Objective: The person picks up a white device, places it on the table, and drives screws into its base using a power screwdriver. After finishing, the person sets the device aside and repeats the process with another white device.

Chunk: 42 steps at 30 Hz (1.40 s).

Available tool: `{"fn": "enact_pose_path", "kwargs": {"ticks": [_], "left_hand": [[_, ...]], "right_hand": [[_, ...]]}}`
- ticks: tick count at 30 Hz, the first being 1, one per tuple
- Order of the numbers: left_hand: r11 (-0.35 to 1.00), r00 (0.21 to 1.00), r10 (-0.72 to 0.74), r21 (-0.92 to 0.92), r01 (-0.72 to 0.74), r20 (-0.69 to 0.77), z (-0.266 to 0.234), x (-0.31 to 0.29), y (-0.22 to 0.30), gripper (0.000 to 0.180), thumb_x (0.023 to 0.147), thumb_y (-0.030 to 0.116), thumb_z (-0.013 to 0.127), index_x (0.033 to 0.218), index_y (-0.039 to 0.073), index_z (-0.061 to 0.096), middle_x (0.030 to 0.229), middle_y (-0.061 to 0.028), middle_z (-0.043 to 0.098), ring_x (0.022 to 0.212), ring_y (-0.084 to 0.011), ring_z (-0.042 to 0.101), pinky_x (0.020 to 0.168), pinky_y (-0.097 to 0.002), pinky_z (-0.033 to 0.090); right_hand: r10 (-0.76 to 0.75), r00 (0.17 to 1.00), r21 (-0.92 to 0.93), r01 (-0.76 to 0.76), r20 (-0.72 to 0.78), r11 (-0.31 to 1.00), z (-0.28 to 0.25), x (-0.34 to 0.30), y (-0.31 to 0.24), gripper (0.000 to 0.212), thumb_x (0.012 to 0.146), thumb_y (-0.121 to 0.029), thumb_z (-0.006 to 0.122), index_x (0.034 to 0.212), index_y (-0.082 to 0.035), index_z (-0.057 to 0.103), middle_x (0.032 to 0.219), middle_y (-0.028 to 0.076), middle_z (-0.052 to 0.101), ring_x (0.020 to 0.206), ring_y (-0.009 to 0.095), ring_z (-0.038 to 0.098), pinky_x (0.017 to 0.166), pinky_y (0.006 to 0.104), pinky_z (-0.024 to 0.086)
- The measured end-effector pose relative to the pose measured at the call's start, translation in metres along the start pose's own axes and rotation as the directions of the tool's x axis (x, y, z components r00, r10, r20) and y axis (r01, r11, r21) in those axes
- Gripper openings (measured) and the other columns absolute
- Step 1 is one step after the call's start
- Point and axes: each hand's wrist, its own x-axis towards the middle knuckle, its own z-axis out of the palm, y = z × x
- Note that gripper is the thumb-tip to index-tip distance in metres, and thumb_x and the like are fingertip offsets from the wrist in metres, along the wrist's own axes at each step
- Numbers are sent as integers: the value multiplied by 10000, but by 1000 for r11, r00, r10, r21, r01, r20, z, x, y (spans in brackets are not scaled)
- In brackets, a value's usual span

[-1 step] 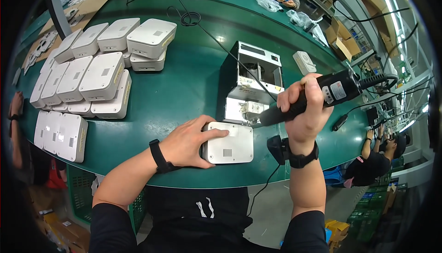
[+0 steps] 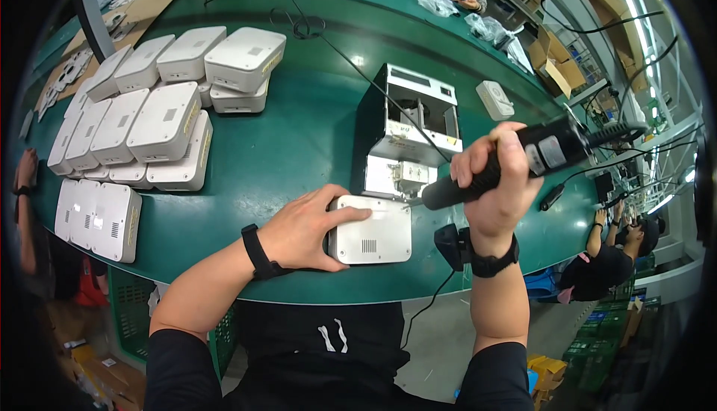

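Note:
My left hand [image 2: 302, 233] grips a white plastic box-shaped housing [image 2: 387, 243] by its left side, the thumb lying on its top face. The housing rests on the green table near its front edge, with a slotted vent and small corner holes facing up. My right hand [image 2: 499, 179] is wrapped round a black corded electric screwdriver [image 2: 549, 149], tilted so that its bit points left and down. The bit reaches the housing's upper right corner; whether it sits in the hole I cannot tell. Just behind stands a black and silver screw-feeder machine [image 2: 411, 123].
Stacked white housings [image 2: 160, 123] fill the table's left side. Another white device [image 2: 494, 100] lies at the right, beyond my right hand. A black cable [image 2: 358, 71] crosses above the machine. A green crate [image 2: 133, 314] stands below the table. Other people work across and at both sides.
The screwdriver has shifted slightly to the right and rolled a little in my right hand, and its thin bit now shows at the housing's corner. My left hand keeps its hold.

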Motion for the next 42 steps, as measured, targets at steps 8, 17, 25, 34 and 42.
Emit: {"fn": "enact_pose_path", "kwargs": {"ticks": [8, 17, 25, 34, 42], "left_hand": [[1000, 1000, -25, 11, 25, -6, -1, 1, 1, 754, 601, 290, 868, 1294, 205, 583, 1263, -127, 498, 1119, -326, 563, 931, -400, 494], [999, 999, -29, 25, 29, -16, 2, 0, 3, 737, 605, 287, 859, 1284, 195, 587, 1233, -120, 507, 1092, -311, 574, 919, -396, 499], [999, 999, -45, 29, 45, 0, 0, 1, 2, 746, 605, 306, 863, 1289, 201, 585, 1233, -118, 506, 1103, -309, 570, 926, -396, 497], [999, 999, -32, 11, 32, 17, -1, 4, 5, 761, 608, 314, 867, 1301, 206, 575, 1247, -116, 497, 1125, -308, 561, 937, -397, 494], [999, 999, -40, 11, 40, 13, -2, 2, 1, 758, 608, 341, 874, 1300, 232, 583, 1280, -107, 490, 1123, -308, 563, 924, -407, 498]], "right_hand": [[79, 995, 99, -85, 60, 991, -31, -57, -19, 234, 957, -292, 454, 999, -61, 451, 651, 47, 468, 469, 147, 447, 514, 325, 426], [3, 997, 101, -12, 83, 995, -41, -75, -1, 232, 953, -305, 469, 1022, -86, 436, 649, 43, 474, 467, 150, 450, 515, 331, 427], [-14, 999, 126, 8, 47, 992, -33, -61, -10, 277, 957, -357, 481, 1004, -84, 470, 658, 32, 483, 470, 150, 454, 515, 326, 421], [-494, 846, 309, 533, -200, 787, -12, 27, -24, 384, 955, -459, 502, 1052, -87, 499, 692, 64, 529, 518, 177, 493, 550, 352, 433], [-479, 873, 374, 477, -94, 795, -3, 15, -42, 233, 954, -270, 549, 998, -42, 522, 649, 71, 518, 494, 169, 492, 499, 335, 447]]}}
